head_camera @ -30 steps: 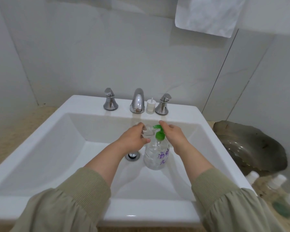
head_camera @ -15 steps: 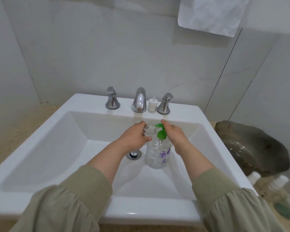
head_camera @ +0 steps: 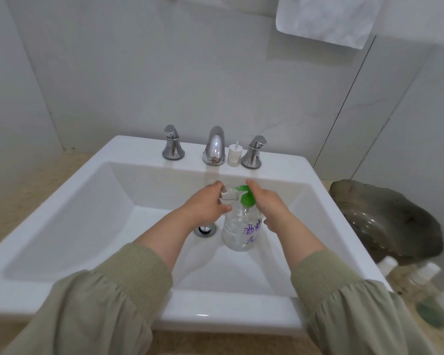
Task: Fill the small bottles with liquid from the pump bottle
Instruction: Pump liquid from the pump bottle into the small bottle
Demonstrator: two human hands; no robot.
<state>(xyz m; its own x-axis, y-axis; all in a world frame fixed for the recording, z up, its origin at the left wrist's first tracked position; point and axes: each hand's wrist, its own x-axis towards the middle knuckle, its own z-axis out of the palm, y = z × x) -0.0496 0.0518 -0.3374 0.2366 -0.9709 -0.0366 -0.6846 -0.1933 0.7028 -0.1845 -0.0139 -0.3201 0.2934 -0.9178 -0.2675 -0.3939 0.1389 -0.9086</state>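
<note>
From the head view, the clear pump bottle (head_camera: pixel 241 228) stands upright in the white sink (head_camera: pixel 87 201), just right of the drain (head_camera: pixel 205 229). The left hand (head_camera: pixel 205 208) pinches a small bottle (head_camera: pixel 228 196) at the nozzle of the green pump head (head_camera: pixel 246 198). The right hand (head_camera: pixel 269 204) lays its forefinger on that pump head, other fingers curled against the bottle's shoulder. White-capped bottles (head_camera: pixel 420 275) sit blurred on the counter (head_camera: pixel 16 198) at right.

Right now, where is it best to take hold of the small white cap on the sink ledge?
Pinch the white cap by its round wall, front to back, from above: the spout and right tap handle crowd its sides, and its thin stem looks flimsy.
</note>
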